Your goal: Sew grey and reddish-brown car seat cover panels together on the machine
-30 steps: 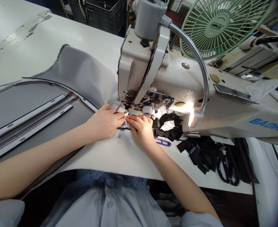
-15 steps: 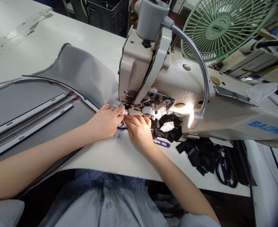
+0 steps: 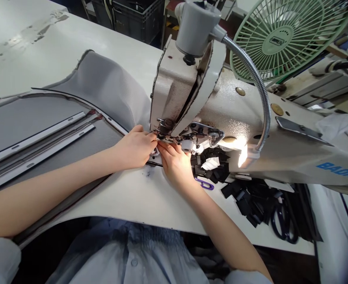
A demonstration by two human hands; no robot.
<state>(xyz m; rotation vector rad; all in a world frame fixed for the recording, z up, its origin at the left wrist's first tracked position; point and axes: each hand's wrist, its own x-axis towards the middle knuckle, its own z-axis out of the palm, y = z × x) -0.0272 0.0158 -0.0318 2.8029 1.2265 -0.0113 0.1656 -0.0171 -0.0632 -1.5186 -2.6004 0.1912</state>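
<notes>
A large piece of grey fabric (image 3: 111,83), with white slotted strips (image 3: 40,161) along its seams, runs from the left up to the sewing machine head (image 3: 174,86). My left hand (image 3: 136,148) is closed on the fabric's edge beside the needle area, thumb and fingers pinched together. Close against it, my right hand (image 3: 175,159) has its fingers bent and pressed together at the same edge, under the machine head. The fingertips and the fabric between them are partly hidden by the hands and machine parts.
Purple thread snips (image 3: 205,184), black fabric pieces (image 3: 250,201) and dark-handled scissors (image 3: 284,225) lie right of my right hand. A lit lamp on a bendy neck (image 3: 264,94) hangs beside the machine. Behind stand a green fan (image 3: 280,39) and a dark crate (image 3: 138,19).
Both hands stay at the machine head, with their fingertips slightly closer together. The small white bit by my left fingers is now out of sight. The whole view has shifted slightly.
</notes>
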